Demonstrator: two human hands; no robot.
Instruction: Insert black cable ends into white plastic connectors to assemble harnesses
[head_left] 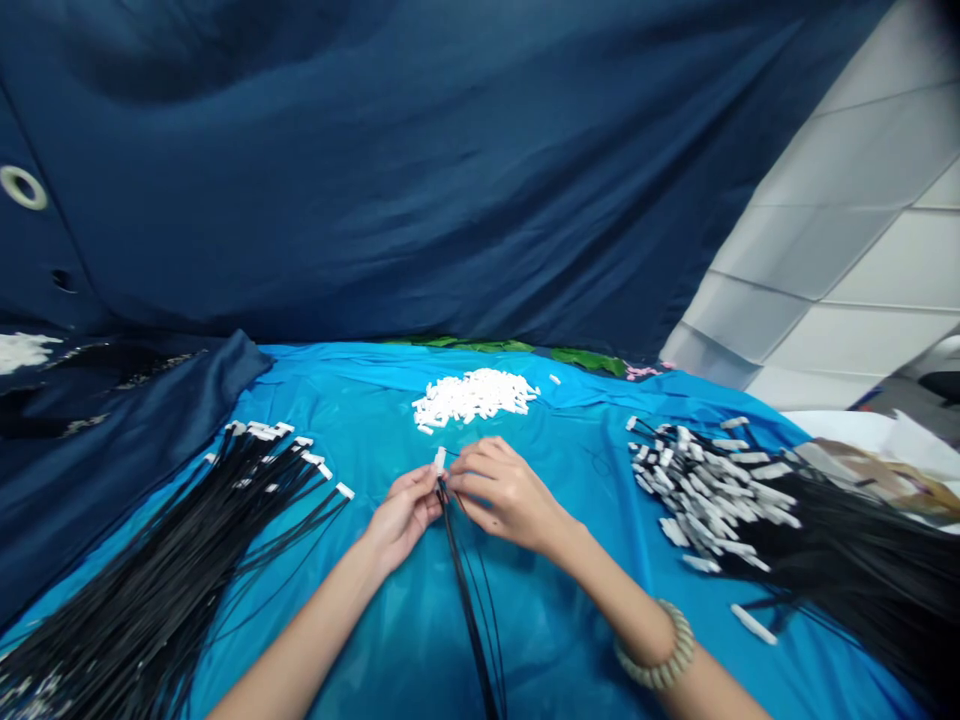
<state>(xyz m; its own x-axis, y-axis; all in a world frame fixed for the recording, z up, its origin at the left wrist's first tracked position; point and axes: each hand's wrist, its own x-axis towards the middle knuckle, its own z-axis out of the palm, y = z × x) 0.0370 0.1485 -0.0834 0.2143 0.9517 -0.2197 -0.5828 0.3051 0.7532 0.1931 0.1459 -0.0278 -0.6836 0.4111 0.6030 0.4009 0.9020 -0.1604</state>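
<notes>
My left hand (407,517) pinches a small white connector housing (440,458) in the middle of the view. A bundle of thin black wires (469,610) runs from that housing down toward me. Just right of it, my right hand (506,492) has its thumb and fingers closed round a loose black wire, close to the housing. The wire's tip is partly hidden by the fingers. One or two wires hang apart from the bundle, below my right hand. Beyond both hands lies a pile of loose white connector housings (476,396).
Black wire harnesses with white connectors (142,560) spread over the left side. Another heap of harnesses with connectors (712,495) lies at the right. Blue cloth (570,620) covers the table, and a dark blue curtain (375,190) hangs behind it.
</notes>
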